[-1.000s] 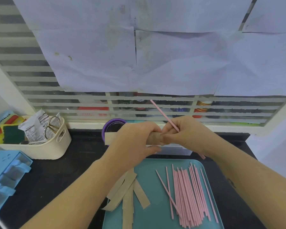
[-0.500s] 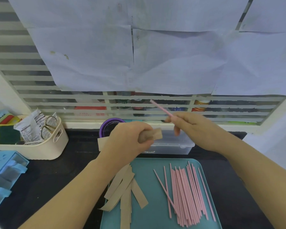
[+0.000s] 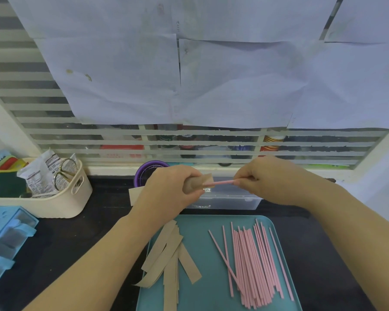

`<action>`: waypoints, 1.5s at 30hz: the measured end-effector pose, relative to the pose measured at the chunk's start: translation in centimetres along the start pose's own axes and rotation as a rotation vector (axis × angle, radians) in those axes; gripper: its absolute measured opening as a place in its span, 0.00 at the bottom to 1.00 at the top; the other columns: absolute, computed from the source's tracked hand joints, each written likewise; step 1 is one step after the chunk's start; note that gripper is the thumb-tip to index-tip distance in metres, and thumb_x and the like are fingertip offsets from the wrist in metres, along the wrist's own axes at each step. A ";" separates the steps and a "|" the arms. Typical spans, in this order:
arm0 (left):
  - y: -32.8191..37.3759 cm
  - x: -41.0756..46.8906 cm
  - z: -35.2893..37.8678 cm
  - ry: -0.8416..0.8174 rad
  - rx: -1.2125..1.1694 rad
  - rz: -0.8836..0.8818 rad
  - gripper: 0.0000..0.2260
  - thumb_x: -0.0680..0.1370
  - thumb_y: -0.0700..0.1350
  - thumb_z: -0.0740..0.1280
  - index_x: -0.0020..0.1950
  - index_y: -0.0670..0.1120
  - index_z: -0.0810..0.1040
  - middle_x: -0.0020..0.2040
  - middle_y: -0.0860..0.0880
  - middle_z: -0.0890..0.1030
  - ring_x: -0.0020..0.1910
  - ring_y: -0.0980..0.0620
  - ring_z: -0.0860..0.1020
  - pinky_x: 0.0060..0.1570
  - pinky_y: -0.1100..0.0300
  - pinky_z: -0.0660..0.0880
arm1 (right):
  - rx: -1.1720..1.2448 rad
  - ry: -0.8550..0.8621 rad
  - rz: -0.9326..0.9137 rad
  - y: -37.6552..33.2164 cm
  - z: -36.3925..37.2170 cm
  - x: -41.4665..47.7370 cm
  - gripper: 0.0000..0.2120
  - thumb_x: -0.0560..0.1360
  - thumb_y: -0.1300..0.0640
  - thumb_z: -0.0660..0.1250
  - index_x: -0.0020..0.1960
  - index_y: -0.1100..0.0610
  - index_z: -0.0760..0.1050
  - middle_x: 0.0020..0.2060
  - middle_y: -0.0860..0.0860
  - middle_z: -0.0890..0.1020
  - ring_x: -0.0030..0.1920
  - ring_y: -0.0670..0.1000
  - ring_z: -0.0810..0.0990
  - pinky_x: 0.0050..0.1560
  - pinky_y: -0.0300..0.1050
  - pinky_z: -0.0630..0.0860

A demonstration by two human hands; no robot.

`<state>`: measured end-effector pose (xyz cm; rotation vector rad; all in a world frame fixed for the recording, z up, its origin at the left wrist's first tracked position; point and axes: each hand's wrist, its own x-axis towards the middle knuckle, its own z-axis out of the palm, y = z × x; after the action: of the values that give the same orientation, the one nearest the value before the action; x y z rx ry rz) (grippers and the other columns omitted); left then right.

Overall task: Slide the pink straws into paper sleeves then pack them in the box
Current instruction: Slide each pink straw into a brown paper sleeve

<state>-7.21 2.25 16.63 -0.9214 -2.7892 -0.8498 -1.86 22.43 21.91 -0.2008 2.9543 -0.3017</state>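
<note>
Above the far edge of the teal tray (image 3: 207, 288): paper sleeve (image 3: 202, 184), fingers of the left hand (image 3: 166, 189) curled round it; pink straw (image 3: 220, 182), pinched by the right hand (image 3: 270, 180), tip at the sleeve's open end. On the tray: loose straws (image 3: 254, 263) right, spare sleeves (image 3: 169, 254) left. Just beyond the tray: clear box (image 3: 231, 200).

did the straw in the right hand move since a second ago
Yes. The straw has swung down: it slanted up across the window slats, and now lies level below them, before the clear box, tip at the paper sleeve.
</note>
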 end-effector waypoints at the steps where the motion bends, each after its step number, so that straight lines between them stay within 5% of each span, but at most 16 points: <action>1: 0.1 0.0 0.1 -0.005 -0.003 0.011 0.13 0.73 0.50 0.71 0.58 0.52 0.80 0.49 0.57 0.81 0.44 0.60 0.75 0.49 0.67 0.71 | -0.017 -0.005 -0.010 -0.1 0.1 0.2 0.19 0.81 0.48 0.55 0.31 0.45 0.64 0.27 0.46 0.71 0.29 0.45 0.69 0.32 0.37 0.67; 3: 0.3 0.1 0.3 -0.024 -0.013 0.026 0.12 0.74 0.50 0.70 0.57 0.52 0.80 0.48 0.56 0.82 0.43 0.60 0.75 0.46 0.70 0.70 | -0.034 -0.024 -0.028 -0.4 0.2 0.6 0.17 0.81 0.50 0.54 0.34 0.44 0.68 0.30 0.46 0.73 0.33 0.47 0.73 0.35 0.39 0.71; 6: 0.2 0.1 0.5 -0.057 -0.046 0.012 0.10 0.74 0.49 0.70 0.55 0.52 0.81 0.44 0.58 0.80 0.41 0.61 0.75 0.43 0.74 0.68 | -0.032 -0.029 -0.063 -0.5 0.3 0.9 0.14 0.81 0.54 0.54 0.55 0.45 0.78 0.39 0.46 0.77 0.42 0.50 0.78 0.42 0.42 0.74; 8: 0.1 0.0 0.6 -0.073 -0.086 -0.012 0.10 0.73 0.49 0.71 0.54 0.54 0.80 0.42 0.60 0.79 0.41 0.63 0.75 0.43 0.73 0.69 | -0.005 0.031 -0.080 -0.3 0.4 1.1 0.14 0.80 0.56 0.57 0.61 0.48 0.77 0.45 0.48 0.80 0.45 0.49 0.78 0.47 0.42 0.75; 14: -0.2 0.3 -0.2 -0.184 -0.346 -0.164 0.11 0.73 0.50 0.71 0.55 0.55 0.81 0.43 0.60 0.82 0.42 0.63 0.78 0.43 0.76 0.72 | 0.057 0.305 -0.087 0.7 1.1 1.7 0.06 0.75 0.52 0.67 0.52 0.48 0.80 0.45 0.42 0.82 0.45 0.42 0.77 0.59 0.44 0.71; 19: -0.2 0.2 -0.6 -0.222 -0.463 -0.227 0.08 0.72 0.47 0.72 0.50 0.57 0.82 0.41 0.58 0.84 0.40 0.64 0.80 0.41 0.75 0.74 | 0.023 0.285 -0.134 0.6 1.6 2.3 0.06 0.76 0.50 0.65 0.50 0.47 0.79 0.44 0.40 0.81 0.42 0.39 0.73 0.73 0.45 0.50; 23: 0.0 0.3 -0.4 -0.228 -0.520 -0.256 0.07 0.72 0.46 0.73 0.48 0.57 0.82 0.40 0.58 0.84 0.39 0.63 0.80 0.40 0.75 0.74 | 0.005 0.276 -0.183 0.5 1.8 2.7 0.07 0.76 0.49 0.64 0.50 0.47 0.80 0.44 0.41 0.82 0.41 0.38 0.73 0.75 0.47 0.46; 28: 0.2 0.5 -0.3 -0.220 -0.533 -0.251 0.08 0.72 0.45 0.73 0.46 0.59 0.81 0.39 0.59 0.84 0.39 0.64 0.80 0.40 0.75 0.75 | -0.058 0.288 -0.194 0.3 1.5 3.1 0.13 0.76 0.45 0.63 0.59 0.44 0.76 0.54 0.40 0.81 0.55 0.41 0.76 0.75 0.49 0.46; 30: 0.2 0.5 -0.3 -0.208 -0.536 -0.261 0.09 0.72 0.45 0.73 0.45 0.60 0.80 0.38 0.61 0.83 0.39 0.65 0.80 0.39 0.76 0.73 | 0.045 0.330 -0.106 1.0 1.0 2.7 0.19 0.72 0.40 0.64 0.61 0.44 0.74 0.59 0.41 0.78 0.59 0.42 0.73 0.70 0.46 0.59; 32: 0.0 0.5 -0.4 -0.194 -0.546 -0.280 0.09 0.71 0.45 0.73 0.46 0.59 0.80 0.39 0.62 0.83 0.39 0.66 0.79 0.39 0.77 0.73 | 0.375 0.319 0.003 1.9 0.7 2.2 0.15 0.73 0.46 0.68 0.58 0.46 0.75 0.54 0.44 0.79 0.49 0.38 0.76 0.53 0.32 0.71; 34: -0.1 0.5 -0.3 -0.195 -0.555 -0.295 0.08 0.71 0.45 0.73 0.46 0.58 0.81 0.39 0.61 0.83 0.39 0.66 0.80 0.39 0.76 0.73 | 0.687 0.307 0.085 2.4 0.8 2.0 0.06 0.75 0.56 0.68 0.52 0.50 0.78 0.43 0.47 0.81 0.36 0.38 0.78 0.41 0.29 0.76; 40: 0.1 0.5 0.5 -0.187 -0.581 -0.312 0.08 0.72 0.44 0.74 0.43 0.58 0.82 0.40 0.55 0.85 0.44 0.54 0.82 0.48 0.63 0.79 | 0.957 0.279 0.157 1.9 1.4 3.0 0.04 0.73 0.62 0.69 0.47 0.56 0.79 0.33 0.49 0.82 0.34 0.45 0.82 0.41 0.38 0.81; 45: 1.0 0.5 1.2 -0.208 -0.679 -0.338 0.07 0.71 0.43 0.74 0.43 0.55 0.83 0.38 0.54 0.85 0.40 0.55 0.82 0.48 0.58 0.81 | 0.873 0.214 0.100 1.5 1.0 3.2 0.04 0.73 0.60 0.70 0.47 0.55 0.79 0.34 0.49 0.83 0.32 0.43 0.81 0.38 0.33 0.79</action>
<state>-6.92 3.84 16.18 -0.6148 -2.9059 -1.9308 -5.02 23.19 20.13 0.1024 2.6899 -1.6006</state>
